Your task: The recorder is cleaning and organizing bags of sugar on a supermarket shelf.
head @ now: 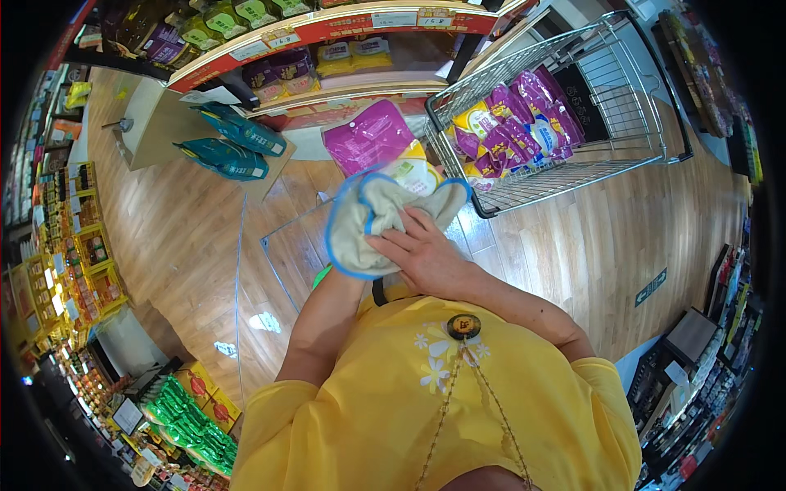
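Note:
My right hand (427,255) grips a grey-beige cloth (356,227) with blue edging, its fingers bent into the bunched fabric. My left forearm reaches up to the same cloth, but the left hand is hidden under it. Just beyond the cloth is a large purple plastic bag (368,135) with a yellow and white printed part, its lower end covered by the cloth. Whether the hidden left hand holds that bag cannot be seen. At right, a wire shopping cart (614,153) carries several purple and yellow plastic bags (516,126).
A red-edged store shelf (344,27) runs across the front, with bottles above and bagged goods below. Two teal bags (224,159) stand on a low board at left. Green packets (184,423) are stacked behind on the left. Wood-look floor (589,245) surrounds me.

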Demonstrator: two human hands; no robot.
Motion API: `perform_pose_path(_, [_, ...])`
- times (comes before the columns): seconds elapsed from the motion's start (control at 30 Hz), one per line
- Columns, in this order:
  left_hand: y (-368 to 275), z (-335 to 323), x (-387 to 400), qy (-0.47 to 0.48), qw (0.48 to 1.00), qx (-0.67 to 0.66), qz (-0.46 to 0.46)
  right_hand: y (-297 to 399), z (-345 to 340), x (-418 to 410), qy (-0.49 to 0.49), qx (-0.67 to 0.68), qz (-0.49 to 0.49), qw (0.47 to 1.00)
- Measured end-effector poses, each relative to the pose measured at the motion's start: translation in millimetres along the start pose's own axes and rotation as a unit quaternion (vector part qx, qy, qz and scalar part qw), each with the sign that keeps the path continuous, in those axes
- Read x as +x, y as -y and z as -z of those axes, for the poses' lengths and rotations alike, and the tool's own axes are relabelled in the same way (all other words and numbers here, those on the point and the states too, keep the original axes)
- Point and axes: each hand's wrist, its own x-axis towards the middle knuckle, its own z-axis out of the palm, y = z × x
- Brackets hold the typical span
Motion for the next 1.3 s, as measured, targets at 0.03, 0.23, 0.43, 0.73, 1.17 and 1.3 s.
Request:
perform_pose_path(0.03, [3.0,-3.4,0.5,0.001,1.0,0.003,0.0,-0.7,0.5,-0.4,0.001,-0.001,-0.002,1.0])
perform_pose_path(0.23, [29.3,-38.0,3.6,0.005,1.0,0.024,0.008,-44.2,16.6,31.8,-0.033,-0.02,-0.055,0.998])
perform_pose_path(0.43, [27.1,9.4,9.9,0.21,0.975,-0.068,0.019,-93.0,-1.0,19.0,-0.159,0.188,-0.179,0.953])
perform_pose_path(0.73, [12.2,5.6,24.2,0.049,0.998,-0.007,-0.03,-27.5,-12.9,-56.2,-0.012,0.024,-0.063,0.998])
perform_pose_path(1.17, [0.9,-28.5,12.9,0.105,0.992,-0.01,0.069,-99.8,15.4,-127.4,-0.186,0.17,-0.307,0.918])
perform_pose_path(1.3, [3.0,-38.9,0.7,0.12,0.989,-0.011,0.089,-134.7,43.2,-153.2,-0.281,0.033,-0.348,0.894])
